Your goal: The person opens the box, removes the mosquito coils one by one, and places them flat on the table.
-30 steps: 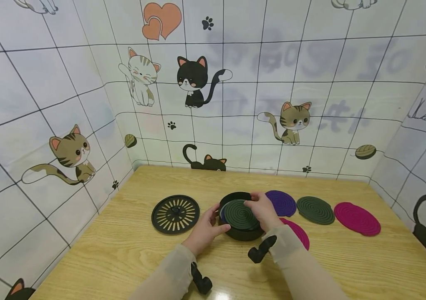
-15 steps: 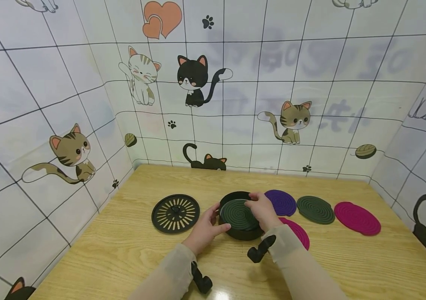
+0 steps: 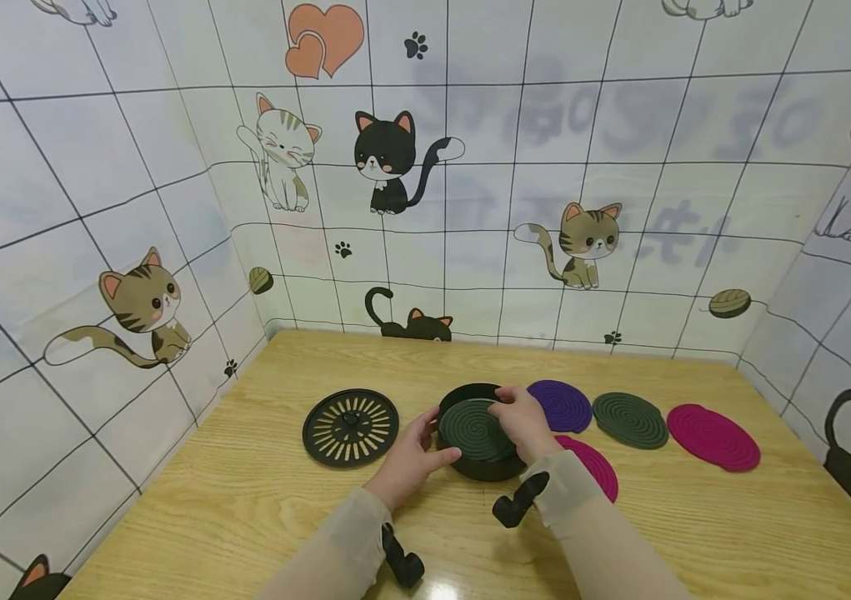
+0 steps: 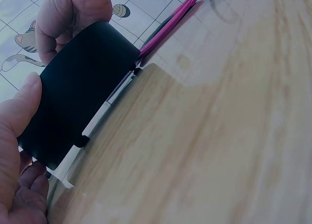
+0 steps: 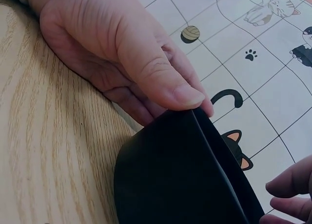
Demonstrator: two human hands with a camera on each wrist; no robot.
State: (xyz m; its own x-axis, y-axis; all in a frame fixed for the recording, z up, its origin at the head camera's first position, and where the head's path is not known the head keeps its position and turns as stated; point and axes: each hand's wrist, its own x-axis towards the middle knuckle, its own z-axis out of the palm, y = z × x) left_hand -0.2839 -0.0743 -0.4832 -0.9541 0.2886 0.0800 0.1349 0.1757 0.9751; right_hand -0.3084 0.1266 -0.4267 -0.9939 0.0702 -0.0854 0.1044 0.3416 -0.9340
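Note:
A round black mosquito coil holder (image 3: 487,471) stands on the table with a green mosquito coil (image 3: 474,429) lying inside its rim. My left hand (image 3: 412,460) grips the holder's left side, thumb at the front, fingers round the wall. In the left wrist view the holder's outer wall (image 4: 85,82) and small feet show. My right hand (image 3: 528,427) grips the right rim, its thumb overlapping the green coil's edge in the head view. From the right wrist, the thumb (image 5: 187,96) lies at the rim and the other fingers curl beside the wall. What lies beneath the coil is hidden.
A slotted black lid (image 3: 351,427) with a centre knob lies at left. Purple (image 3: 562,407), green (image 3: 631,420) and pink (image 3: 713,437) coils lie at right; another pink coil (image 3: 596,467) is partly under the right wrist. A cat-print wall (image 3: 485,250) borders the table.
The green coil in the holder has shifted slightly left, covering a bluish edge that showed beneath it. Both hands have stayed almost in place.

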